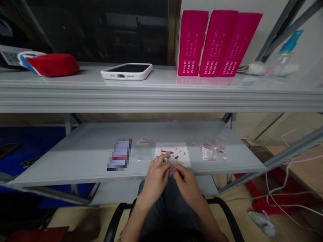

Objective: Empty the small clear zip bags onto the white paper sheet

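My left hand (158, 172) and my right hand (186, 184) meet at the front edge of the lower shelf, both closed in a pinch on a small clear plastic bag (174, 162). Most of the bag is hidden by my fingers. Just beyond them lies a white sheet of paper (186, 160), with several small pink pieces (184, 153) and a few dark capsule-like pieces (176, 157) scattered on it. Left of the paper are some flat clear bags (141, 153). To its right is a pile of clear bags (210, 153) with pink and dark pieces inside.
A phone with a blurred screen (119, 154) lies on the lower shelf (83, 148). The upper shelf (156, 97) carries a white-cased phone (127, 71), a red pouch (54, 64), pink boxes (193, 43) and a spray bottle (285, 55). White cables (268, 188) hang at the right.
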`<state>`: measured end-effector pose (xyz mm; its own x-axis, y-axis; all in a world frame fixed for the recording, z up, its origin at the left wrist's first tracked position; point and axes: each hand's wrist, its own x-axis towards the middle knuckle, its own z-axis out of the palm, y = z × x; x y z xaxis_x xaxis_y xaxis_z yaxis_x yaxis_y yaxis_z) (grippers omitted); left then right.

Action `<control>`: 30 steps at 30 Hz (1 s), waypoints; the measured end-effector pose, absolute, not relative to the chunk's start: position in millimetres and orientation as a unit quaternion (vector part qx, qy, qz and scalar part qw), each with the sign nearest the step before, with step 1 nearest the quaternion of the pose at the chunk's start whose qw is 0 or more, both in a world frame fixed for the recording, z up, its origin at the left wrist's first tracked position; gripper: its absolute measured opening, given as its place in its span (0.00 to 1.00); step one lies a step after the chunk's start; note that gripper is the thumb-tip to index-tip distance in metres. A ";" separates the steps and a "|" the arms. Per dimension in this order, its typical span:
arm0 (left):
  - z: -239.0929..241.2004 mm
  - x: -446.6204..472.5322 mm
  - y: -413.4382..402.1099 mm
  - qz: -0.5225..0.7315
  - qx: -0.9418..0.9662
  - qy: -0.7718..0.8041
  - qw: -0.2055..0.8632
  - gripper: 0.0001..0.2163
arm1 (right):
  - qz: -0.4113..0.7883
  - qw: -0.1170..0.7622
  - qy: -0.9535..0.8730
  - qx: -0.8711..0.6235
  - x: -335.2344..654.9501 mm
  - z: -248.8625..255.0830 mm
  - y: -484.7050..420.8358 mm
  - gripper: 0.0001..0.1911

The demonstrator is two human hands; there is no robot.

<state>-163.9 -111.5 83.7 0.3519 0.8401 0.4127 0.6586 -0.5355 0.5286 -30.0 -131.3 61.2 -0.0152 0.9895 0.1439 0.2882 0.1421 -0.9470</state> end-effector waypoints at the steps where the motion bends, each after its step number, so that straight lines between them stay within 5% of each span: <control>1: 83.7 -164.0 -112.7 0.310 0.818 0.469 0.119 0.10 | 0.375 0.458 -0.602 -0.537 -31.7 60.8 -132.9 0.10; 5: 84.7 -165.5 -115.2 0.279 0.827 0.478 0.099 0.13 | 0.403 0.474 -0.574 -0.532 -34.7 59.6 -137.2 0.15; 12: 86.8 -167.8 -113.9 0.290 0.837 0.454 0.099 0.19 | 0.662 0.545 -0.282 -0.430 -32.9 54.4 -127.0 0.23; 19: 81.3 -160.8 -117.1 0.370 0.808 0.427 0.167 0.17 | 0.717 0.615 -0.181 -0.275 -32.3 54.1 -112.1 0.15; 25: 68.1 -132.6 -118.2 0.665 0.398 0.455 0.438 0.09 | 0.592 0.703 -0.212 -0.331 -31.4 56.1 -109.1 0.26; 30: 59.2 -117.4 -104.0 0.576 0.091 0.322 0.746 0.14 | 0.478 0.705 -0.322 -0.414 -40.5 54.1 -115.0 0.47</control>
